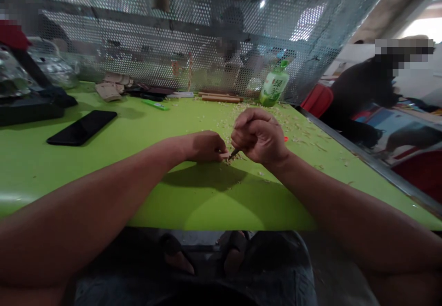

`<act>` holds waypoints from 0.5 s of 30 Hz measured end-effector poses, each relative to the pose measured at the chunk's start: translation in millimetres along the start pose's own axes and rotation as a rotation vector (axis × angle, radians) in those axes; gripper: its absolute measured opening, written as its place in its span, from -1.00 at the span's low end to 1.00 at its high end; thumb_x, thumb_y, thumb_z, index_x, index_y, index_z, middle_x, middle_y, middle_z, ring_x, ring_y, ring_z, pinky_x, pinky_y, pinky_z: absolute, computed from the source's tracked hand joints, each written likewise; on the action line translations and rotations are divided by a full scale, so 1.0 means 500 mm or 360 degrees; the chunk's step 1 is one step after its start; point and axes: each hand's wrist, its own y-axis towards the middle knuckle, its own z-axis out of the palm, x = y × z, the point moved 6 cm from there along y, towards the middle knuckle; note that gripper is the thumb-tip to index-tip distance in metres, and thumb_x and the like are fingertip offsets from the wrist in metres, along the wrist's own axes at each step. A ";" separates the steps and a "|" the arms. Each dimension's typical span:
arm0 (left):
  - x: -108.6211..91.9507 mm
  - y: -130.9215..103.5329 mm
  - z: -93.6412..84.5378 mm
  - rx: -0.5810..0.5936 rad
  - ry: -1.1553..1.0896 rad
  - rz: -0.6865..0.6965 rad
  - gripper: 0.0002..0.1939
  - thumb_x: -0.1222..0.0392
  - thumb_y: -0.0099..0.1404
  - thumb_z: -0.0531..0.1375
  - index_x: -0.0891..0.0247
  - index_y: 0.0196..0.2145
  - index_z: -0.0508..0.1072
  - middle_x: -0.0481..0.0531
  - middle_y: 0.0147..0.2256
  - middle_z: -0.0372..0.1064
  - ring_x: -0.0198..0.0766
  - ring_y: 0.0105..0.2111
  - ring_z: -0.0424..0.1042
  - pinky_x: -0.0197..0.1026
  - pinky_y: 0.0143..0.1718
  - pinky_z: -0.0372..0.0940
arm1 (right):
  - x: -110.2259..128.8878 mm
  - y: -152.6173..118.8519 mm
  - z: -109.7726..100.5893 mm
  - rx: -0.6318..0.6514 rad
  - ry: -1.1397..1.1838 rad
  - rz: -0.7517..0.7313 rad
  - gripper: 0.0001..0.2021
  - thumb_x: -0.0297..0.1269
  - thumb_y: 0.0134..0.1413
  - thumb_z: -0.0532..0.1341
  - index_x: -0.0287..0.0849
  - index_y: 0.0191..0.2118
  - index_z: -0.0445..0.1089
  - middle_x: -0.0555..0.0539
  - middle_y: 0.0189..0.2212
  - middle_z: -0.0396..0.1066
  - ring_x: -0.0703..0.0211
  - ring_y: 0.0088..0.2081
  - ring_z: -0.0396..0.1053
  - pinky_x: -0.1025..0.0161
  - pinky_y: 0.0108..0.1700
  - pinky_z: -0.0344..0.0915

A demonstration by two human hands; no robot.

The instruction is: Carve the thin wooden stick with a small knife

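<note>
Here's the small pale piece (225,156), low over the green table (193,209), pinched in the fingers of the left hand (207,144)! Right at its end sits the tip of a dark pointed tool (234,153), and the right hand (258,135) has that gripped in a tight fist. Shavings (304,131) litter the surface around and beyond! Farther out, a black phone (83,127) lies to the left, a green-labelled bottle (274,85) stands at the back before a perforated metal screen (131,34), and another person (359,85) sits off right.
</note>
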 end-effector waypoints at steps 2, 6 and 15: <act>0.001 0.000 0.000 0.0008 0.0012 -0.0050 -0.81 0.20 0.15 0.11 0.32 -0.49 0.46 -0.07 -0.59 0.28 -0.38 -0.55 0.11 -0.24 -0.43 0.00 | 0.012 -0.002 0.002 -0.0032 -0.0023 -0.0058 -0.89 -0.44 -0.22 0.10 -0.13 -0.48 0.32 0.23 -0.79 -0.11 0.44 -0.76 -0.19 0.41 -0.69 -0.12; 0.003 0.000 0.000 0.0009 -0.0035 -0.0031 -0.79 0.16 0.16 0.11 0.30 -0.48 0.48 -0.07 -0.61 0.28 -0.37 -0.57 0.12 -0.22 -0.46 -0.03 | 0.017 0.001 -0.012 -0.0214 -0.0066 -0.0144 -0.87 -0.47 -0.21 0.10 -0.11 -0.46 0.32 0.23 -0.79 -0.13 0.43 -0.76 -0.19 0.41 -0.70 -0.13; 0.006 -0.001 -0.003 -0.0006 -0.0028 -0.0104 -0.80 0.16 0.15 0.12 0.30 -0.54 0.42 -0.08 -0.63 0.22 -0.40 -0.59 0.07 -0.22 -0.49 -0.08 | 0.007 0.006 -0.023 -0.0332 -0.0132 -0.0164 -0.89 -0.45 -0.15 0.10 -0.09 -0.45 0.29 0.23 -0.77 -0.14 0.43 -0.76 -0.18 0.40 -0.70 -0.12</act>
